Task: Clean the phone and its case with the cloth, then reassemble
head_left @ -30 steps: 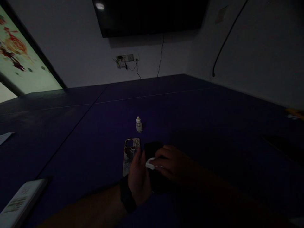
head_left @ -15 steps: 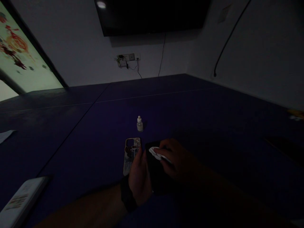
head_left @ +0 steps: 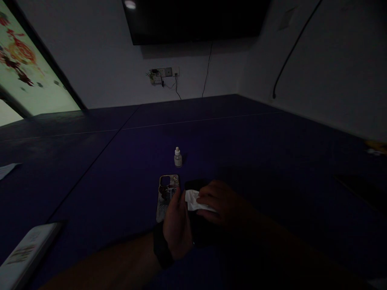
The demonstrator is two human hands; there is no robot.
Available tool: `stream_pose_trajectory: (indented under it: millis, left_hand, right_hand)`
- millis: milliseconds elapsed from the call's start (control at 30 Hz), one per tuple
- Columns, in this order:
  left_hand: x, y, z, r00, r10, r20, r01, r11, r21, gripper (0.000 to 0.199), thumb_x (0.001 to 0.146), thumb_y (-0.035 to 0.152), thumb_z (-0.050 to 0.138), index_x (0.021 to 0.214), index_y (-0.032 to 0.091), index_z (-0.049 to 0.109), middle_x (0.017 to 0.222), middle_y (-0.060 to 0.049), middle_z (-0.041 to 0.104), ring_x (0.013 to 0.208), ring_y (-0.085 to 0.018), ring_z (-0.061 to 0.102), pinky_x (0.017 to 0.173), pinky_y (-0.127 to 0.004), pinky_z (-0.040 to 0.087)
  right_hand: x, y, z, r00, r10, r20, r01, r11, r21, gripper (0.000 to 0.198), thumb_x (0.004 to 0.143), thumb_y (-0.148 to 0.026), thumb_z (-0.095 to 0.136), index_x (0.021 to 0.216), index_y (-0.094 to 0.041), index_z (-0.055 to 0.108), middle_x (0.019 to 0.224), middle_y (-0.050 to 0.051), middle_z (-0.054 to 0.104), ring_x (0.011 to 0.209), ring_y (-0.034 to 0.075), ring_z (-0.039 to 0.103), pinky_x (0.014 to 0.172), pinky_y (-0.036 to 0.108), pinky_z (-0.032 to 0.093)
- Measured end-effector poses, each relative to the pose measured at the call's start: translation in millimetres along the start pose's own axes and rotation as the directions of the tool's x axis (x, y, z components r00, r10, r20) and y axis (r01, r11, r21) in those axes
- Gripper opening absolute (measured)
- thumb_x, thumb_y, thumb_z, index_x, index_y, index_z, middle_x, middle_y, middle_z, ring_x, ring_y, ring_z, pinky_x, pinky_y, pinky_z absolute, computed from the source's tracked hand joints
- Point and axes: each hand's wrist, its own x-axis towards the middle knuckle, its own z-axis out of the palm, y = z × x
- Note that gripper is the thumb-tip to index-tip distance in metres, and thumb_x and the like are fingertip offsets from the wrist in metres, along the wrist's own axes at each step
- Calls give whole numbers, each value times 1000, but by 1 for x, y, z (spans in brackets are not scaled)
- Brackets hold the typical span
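Note:
A dark phone [head_left: 203,234] lies screen up in front of me, gripped along its left edge by my left hand [head_left: 177,229]. My right hand [head_left: 222,203] presses a white tissue [head_left: 192,200] against the upper part of the screen, its fingers closed on the tissue. Just left of my left hand is a patterned phone case [head_left: 165,197] with a camera cutout, partly covered by that hand. Behind the case stands a small dropper bottle [head_left: 178,159] with a white top, upright. Much of the phone's right side is hidden by my right hand and shadow.
All this is on a dark blue table [head_left: 127,161]. A white box-like pack [head_left: 28,249] sits at the lower left, with a paper [head_left: 7,170] beyond it. A dark flat object [head_left: 359,193] lies to the right. A screen [head_left: 196,20] hangs on the wall.
My right hand has shifted slightly down on the phone, and the tissue now spreads wider, reaching the phone's left edge. My left hand keeps its hold on the phone.

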Motion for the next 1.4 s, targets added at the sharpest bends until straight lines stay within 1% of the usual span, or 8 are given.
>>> stream_pose_trajectory:
  millis: [133,233,367,600,800,1033,1233,1400]
  left_hand:
    - [-2,2,-8,997,-48,-56,46,998,-35,50,97,59,49,88,14,68,80,-7,65,86,-24,66,86,-37,48]
    - [-2,3,-3,995,-32,-90,29,999,-37,52,100,58,43,100,14,71,93,-11,71,100,-27,67,92,-39,47]
    - [-1,3,8,999,14,-48,-16,999,-35,51,103,54,39,124,18,67,103,-10,73,108,-27,67,99,-40,45]
    - [0,2,0,990,41,-138,-62,987,-149,47,103,49,44,86,16,73,75,-4,70,87,-21,69,102,-36,44]
    - [1,3,6,997,61,-56,-65,996,-64,48,103,50,40,117,16,71,101,-9,73,110,-26,67,105,-39,43]
    - [-1,3,-1,994,-8,-108,-3,995,-101,48,100,53,49,84,16,74,80,-7,71,94,-24,69,103,-38,46]
    - [0,2,5,994,49,-94,-51,999,-16,47,100,53,47,114,17,72,107,-10,74,113,-28,66,106,-41,43]
    - [-1,0,-1,993,58,-106,-60,998,-14,39,98,51,54,102,18,74,105,-9,75,115,-28,65,107,-40,42]
  right_hand:
    - [-1,-4,-5,969,-100,224,89,994,57,61,98,-54,58,144,-13,55,144,14,61,127,28,55,101,45,46]
    - [-2,-1,-8,955,-34,296,38,999,-8,76,97,-67,50,154,-17,42,158,11,47,145,30,40,113,50,36]
    - [-6,7,-8,954,151,259,-115,982,-149,73,98,-62,52,154,-15,43,158,13,46,149,32,38,119,54,30]
    - [-3,-7,2,954,-70,292,85,996,-37,73,101,-57,50,156,-9,37,163,14,38,153,23,31,123,41,31]
    - [-6,1,-5,961,157,230,-133,984,-116,69,99,-53,57,151,-10,47,154,19,50,145,30,45,122,50,32]
    - [-3,-10,-3,947,-49,319,52,999,-1,65,102,-49,52,153,-9,42,161,14,41,151,23,35,120,40,34]
    - [-5,-5,-1,955,137,264,-117,989,-89,77,98,-57,56,157,-11,37,160,16,43,149,29,39,120,48,34]
    - [-2,-13,-1,963,84,256,-72,996,-54,81,97,-68,48,157,-15,37,161,11,43,148,29,38,120,49,32]
